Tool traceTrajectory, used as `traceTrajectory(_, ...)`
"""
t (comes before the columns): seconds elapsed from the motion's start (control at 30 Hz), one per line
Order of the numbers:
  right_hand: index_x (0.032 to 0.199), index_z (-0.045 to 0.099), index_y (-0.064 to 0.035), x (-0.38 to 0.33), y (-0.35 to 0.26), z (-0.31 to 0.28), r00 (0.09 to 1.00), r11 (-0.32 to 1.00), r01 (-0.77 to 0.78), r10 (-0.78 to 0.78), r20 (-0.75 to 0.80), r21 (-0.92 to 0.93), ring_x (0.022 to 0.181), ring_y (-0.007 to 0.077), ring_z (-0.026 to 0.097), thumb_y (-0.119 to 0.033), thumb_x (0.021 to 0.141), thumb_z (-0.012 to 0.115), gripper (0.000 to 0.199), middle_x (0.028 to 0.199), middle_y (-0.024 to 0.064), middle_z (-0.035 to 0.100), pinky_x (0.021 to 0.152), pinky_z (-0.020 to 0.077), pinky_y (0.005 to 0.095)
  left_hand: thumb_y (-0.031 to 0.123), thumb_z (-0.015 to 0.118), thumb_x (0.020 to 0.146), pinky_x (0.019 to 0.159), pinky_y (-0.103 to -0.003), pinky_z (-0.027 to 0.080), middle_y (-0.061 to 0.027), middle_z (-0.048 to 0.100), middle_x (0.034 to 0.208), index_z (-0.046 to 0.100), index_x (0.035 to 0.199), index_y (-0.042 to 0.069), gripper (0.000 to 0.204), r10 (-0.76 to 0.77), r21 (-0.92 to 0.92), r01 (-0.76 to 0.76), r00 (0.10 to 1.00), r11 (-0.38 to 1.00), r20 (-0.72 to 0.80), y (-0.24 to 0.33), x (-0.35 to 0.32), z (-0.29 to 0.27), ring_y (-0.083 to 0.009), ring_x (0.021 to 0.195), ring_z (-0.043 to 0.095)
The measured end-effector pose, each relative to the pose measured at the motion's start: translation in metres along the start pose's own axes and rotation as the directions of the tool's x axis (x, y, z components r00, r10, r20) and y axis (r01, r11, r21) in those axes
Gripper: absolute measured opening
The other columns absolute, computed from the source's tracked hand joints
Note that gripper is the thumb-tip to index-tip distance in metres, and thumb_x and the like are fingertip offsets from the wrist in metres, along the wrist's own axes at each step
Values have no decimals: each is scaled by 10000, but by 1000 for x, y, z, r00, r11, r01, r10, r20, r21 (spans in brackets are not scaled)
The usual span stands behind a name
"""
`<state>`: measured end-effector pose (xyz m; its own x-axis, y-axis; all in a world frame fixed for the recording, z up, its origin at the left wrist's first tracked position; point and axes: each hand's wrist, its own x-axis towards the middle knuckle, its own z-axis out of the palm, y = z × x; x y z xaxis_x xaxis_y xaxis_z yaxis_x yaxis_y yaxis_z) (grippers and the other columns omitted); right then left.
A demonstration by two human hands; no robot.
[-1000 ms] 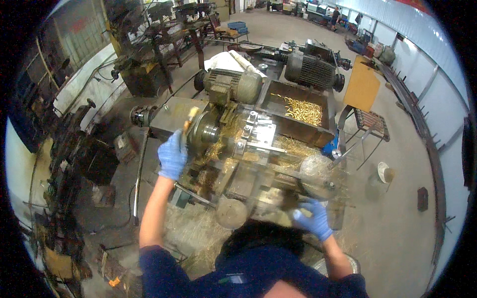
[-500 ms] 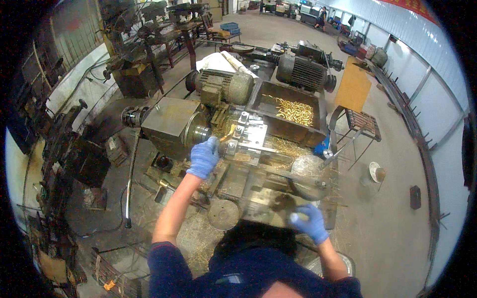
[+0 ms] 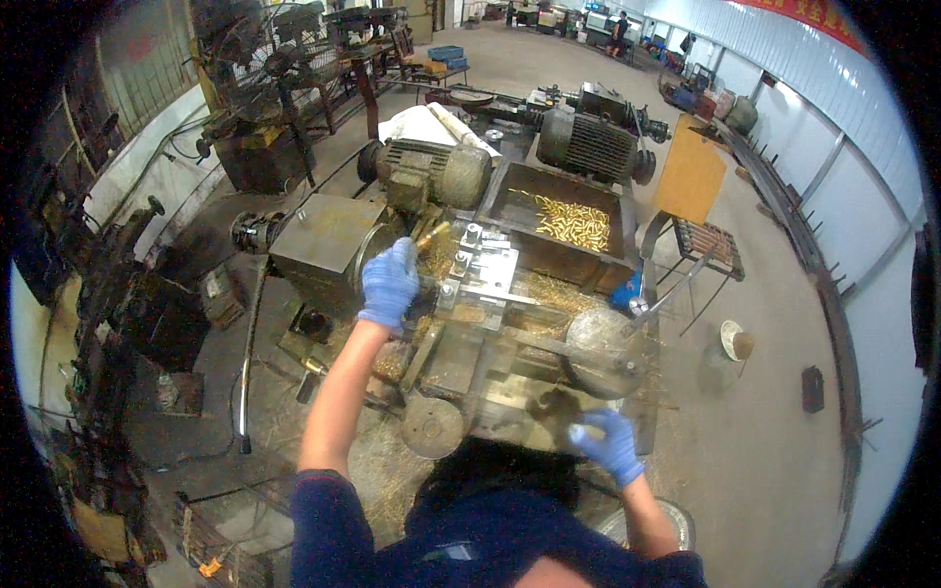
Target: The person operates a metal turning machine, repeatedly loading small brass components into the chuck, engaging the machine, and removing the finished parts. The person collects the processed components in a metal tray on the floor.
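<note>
A concrete floor [image 3: 784,461] spreads beneath a grimy metal lathe [image 3: 456,363], which fills the middle of the view. A grey motor [image 3: 463,176] sits at the lathe's far side, and to the right of it, also beyond the lathe, a dark metal bin [image 3: 564,263] carries a loose heap of small brass-coloured pieces [image 3: 578,225]. A large round disc [image 3: 600,345] lies at the lathe's right, and a bright metal plate [image 3: 498,269] at its centre. Golden shavings [image 3: 549,289] are scattered across the lathe.

The likeliest trouble is at the lathe's left, beside the spindle disc [image 3: 365,247]: if that disc is turning, which cannot be told, it could catch the glove or the brush, because both are so close. Loose shavings could also jab through the cloth.

The person's left hand [image 3: 390,284], in a blue glove, is over the lathe's left part, fingers closed around what looks like a small brush [image 3: 432,236], its yellowish length pointing toward the lathe's centre. The gloved right hand [image 3: 610,446], at the lathe's near right edge, is half curled beside a pale knob [image 3: 586,431]; blur hides whether it grips it.
</note>
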<state>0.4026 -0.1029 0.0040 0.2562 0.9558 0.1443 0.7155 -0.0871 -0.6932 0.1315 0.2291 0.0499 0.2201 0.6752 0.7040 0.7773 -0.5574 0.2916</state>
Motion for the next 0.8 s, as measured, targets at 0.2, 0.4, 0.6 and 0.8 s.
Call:
traceTrajectory(0.2,844,661,-21,-4,-4,-3,999,1000,-21,22,-32,11,843,301,607,-315,699,729,335,900,179,626,765,472,361,191,546,788,579,-434,466,-156,613,686,591,920,111,161,-68,210,19,972,977,226,10,19,11,-330,629,599)
traceTrajectory(0.4,834,666,-29,-12,11,3,999,1000,-1,1,-47,-11,810,283,622,-290,683,743,311,862,156,641,733,481,349,230,540,798,590,-455,465,-158,608,653,584,880,120,144,-40,104,11,960,995,277,19,10,6,-342,641,605)
traceTrajectory(0.6,823,658,-13,-8,3,-5,999,1000,7,-7,-36,8,812,301,611,-294,700,729,315,860,172,632,742,477,360,231,531,796,573,-452,466,-152,613,676,579,844,102,146,-110,248,34,947,968,301,10,23,12,-329,633,606)
traceTrajectory(0.8,823,665,-27,-12,14,-5,1000,1000,-2,3,-28,8,799,294,614,-277,700,731,286,847,163,634,734,478,354,274,516,830,575,-464,462,-161,604,666,579,830,109,176,-118,210,52,941,976,316,9,23,18,-350,631,596)
